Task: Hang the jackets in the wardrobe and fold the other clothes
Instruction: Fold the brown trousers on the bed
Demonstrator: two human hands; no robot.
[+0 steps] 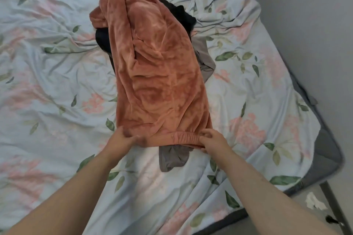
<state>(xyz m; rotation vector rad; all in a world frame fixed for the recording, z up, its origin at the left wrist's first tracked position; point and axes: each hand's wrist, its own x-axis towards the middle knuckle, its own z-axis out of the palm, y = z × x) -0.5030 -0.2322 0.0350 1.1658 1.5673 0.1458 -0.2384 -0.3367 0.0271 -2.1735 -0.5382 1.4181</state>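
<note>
While both hands hold its near edge, the orange fleece garment (pixel 158 74) lies lengthwise down the middle of the bed, stretching from 12 o'clock towards 6 o'clock; its gathered elastic band is the end nearest the person. The left hand (pixel 124 139) grips the band's corner at 7 o'clock, fingers curled and closed on the cloth; the right hand (pixel 212 141) pinches the other corner at 5 o'clock, thumb and fingers clamped on the elastic. Under the fleece lie two more pieces; a black garment (pixel 183 15) shows at its far edges at 12 and 10 o'clock, and a grey garment (pixel 172 156) pokes out below the band between the hands and again at 2 o'clock.

All of this rests on a pale blue floral sheet (pixel 57 82), printed with pink blooms and green leaves, heavily creased and bunched into folds at 1 o'clock; the grey mattress (pixel 328 149) shows bare at its corner at 4 o'clock. A plain pale wall (pixel 315 25) fills the 2 o'clock side; at 5 o'clock the floor (pixel 298 213) holds a crumpled white scrap (pixel 313 201) beside a dark metal leg (pixel 332 202).
</note>
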